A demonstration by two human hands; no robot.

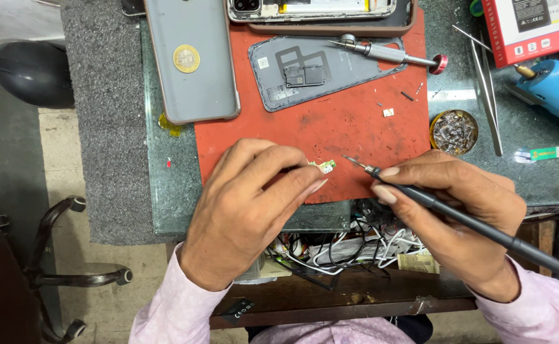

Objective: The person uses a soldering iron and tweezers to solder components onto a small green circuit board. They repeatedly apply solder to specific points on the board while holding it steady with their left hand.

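Near front edge of the red mat: both hands work over a small green board.
Left hand: fingers pinched on the board, pressing it flat to the mat near its front edge.
Right hand: fingers closed pen-style on a thin dark iron; its tip sits just right of the board, not touching as far as I can tell.
Board: tiny, mostly hidden by the left fingertips; joints too small to read.
Mat, back half: grey back cover lying inside-up, a screwdriver across its right corner, loose screws nearby.
Desk, back left: phone face down with a round gold sticker.
Desk, right: tin of tip-cleaning wool, tweezers, blue tool.
Doing it well, my judgement: keep the board pinned, rest the right wrist on the desk edge, bring the tip in shallow and clear of the left fingertips.
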